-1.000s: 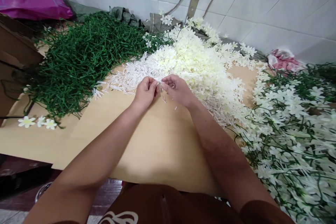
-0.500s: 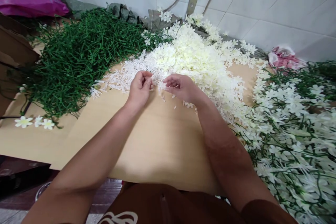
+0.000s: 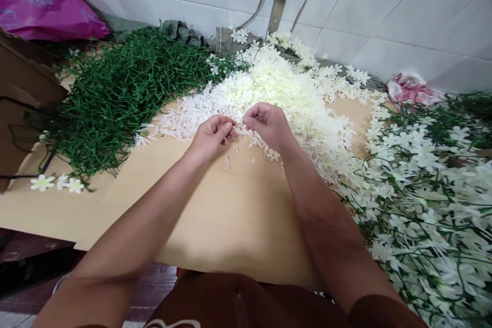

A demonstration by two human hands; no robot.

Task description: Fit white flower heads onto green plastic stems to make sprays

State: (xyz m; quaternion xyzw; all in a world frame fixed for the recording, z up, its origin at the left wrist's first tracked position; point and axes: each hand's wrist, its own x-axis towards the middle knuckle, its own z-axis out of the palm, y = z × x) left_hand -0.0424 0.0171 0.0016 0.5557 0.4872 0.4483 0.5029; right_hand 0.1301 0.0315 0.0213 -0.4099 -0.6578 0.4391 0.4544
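My left hand (image 3: pixel 213 136) is closed in a pinch at the near edge of a heap of thin white stamen pieces (image 3: pixel 200 107). Close beside it on the right, my right hand (image 3: pixel 267 122) is pinched too, its fingertips almost meeting the left ones. Something small and white shows between the fingertips, too small to make out fully. Behind the hands lies a big pile of cream artificial flower heads (image 3: pixel 280 79). One loose flower (image 3: pixel 272 155) and a stray stamen piece (image 3: pixel 228 163) rest on the board just in front.
A mound of green plastic stems (image 3: pixel 123 87) lies at left, near a cardboard box (image 3: pixel 26 87) and a purple bag (image 3: pixel 49 5). Flowers on green stems (image 3: pixel 430 200) are heaped at right. The tan board (image 3: pixel 215 215) ends before my body; a tiled wall (image 3: pixel 369 10) stands behind.
Both hands have drawn closer together until their fingertips nearly touch. The view has shifted slightly. A stray stamen piece now shows on the board in front of the hands.
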